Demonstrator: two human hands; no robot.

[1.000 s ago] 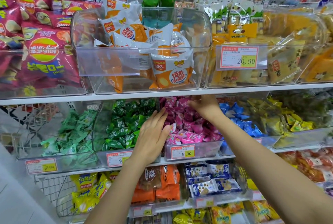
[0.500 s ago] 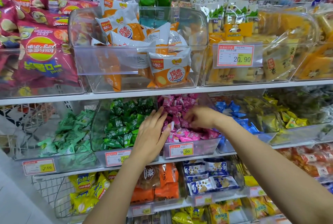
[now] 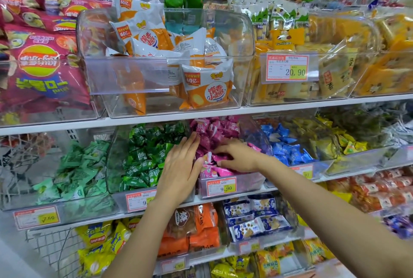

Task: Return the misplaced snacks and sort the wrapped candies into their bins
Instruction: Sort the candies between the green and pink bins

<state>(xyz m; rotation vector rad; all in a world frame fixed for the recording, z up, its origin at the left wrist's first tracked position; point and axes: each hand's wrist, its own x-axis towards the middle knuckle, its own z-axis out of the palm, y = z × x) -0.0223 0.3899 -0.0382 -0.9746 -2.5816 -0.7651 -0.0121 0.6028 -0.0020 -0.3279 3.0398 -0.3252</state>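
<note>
A white shelving unit (image 3: 156,118) fills the view, its tiers lined with clear plastic bins. On the top tier, magenta chip bags (image 3: 42,72) lie at the left. A tall bin (image 3: 125,80) of orange-and-white snack bags (image 3: 207,89) stands in the middle, and yellow packs (image 3: 335,76) sit behind a price tag reading 20.90 (image 3: 287,67).

The middle tier holds wrapped candies by colour, from left to right: light green candies (image 3: 78,168), dark green candies (image 3: 147,150), pink candies (image 3: 214,130), blue candies (image 3: 286,143) and yellow candies (image 3: 330,141). Below them sit orange packs (image 3: 201,228) and blue-and-white biscuit packs (image 3: 252,217).

Both bare arms reach up to the pink candy bin (image 3: 248,182). The left hand (image 3: 181,170) lies flat with straight fingers held together. It rests along the divide between the dark green and pink bins, its fingertips (image 3: 192,141) touching the pink pile and holding nothing. The right hand (image 3: 240,157) rests on top of the pink candies near the bin's front. Its fingers are bent and spread down into the wrappers, with the thumb tucked under. Whether it actually grips a candy cannot be told.

A small price tag reading 9.90 (image 3: 221,186) is fixed to the front of the pink bin.
</note>
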